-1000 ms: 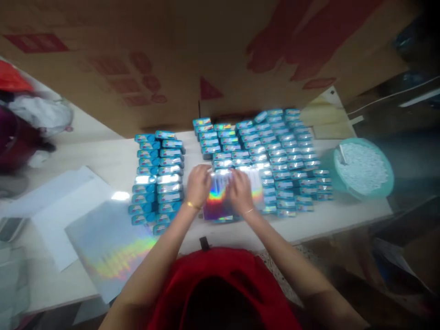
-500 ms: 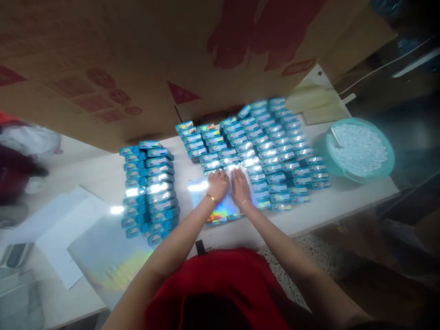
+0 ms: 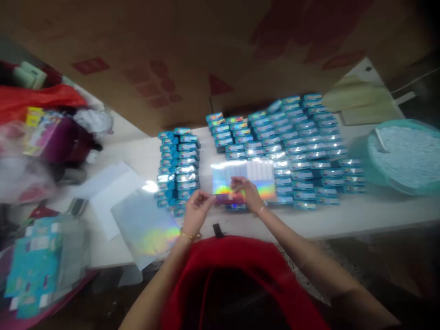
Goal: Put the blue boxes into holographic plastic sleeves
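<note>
A shiny rainbow-reflecting sheet (image 3: 242, 172) lies across several small blue boxes in front of me. My left hand (image 3: 197, 211) is closed in a pinch at the sheet's lower left corner. Over the lower middle of the sheet, my right hand (image 3: 250, 195) has its fingers curled together; blur hides what they hold, if anything. Rows of blue boxes (image 3: 302, 151) with pale, glossy labels spread behind and to the right of the sheet. Two more columns of blue boxes (image 3: 187, 167) stand to its left.
A teal tub (image 3: 364, 160) full of small white pieces is at the right. Shiny sheet (image 3: 144, 224) and white papers (image 3: 110, 197) lie at left, near flattened blue cartons (image 3: 37, 261). A large cardboard box (image 3: 185, 59) rises behind the table. Bags and a person's clothing show far left.
My hands have come apart and back from the sheet's far edge, left hand to its near left corner. The view has swung left, showing more of the table's left side.
</note>
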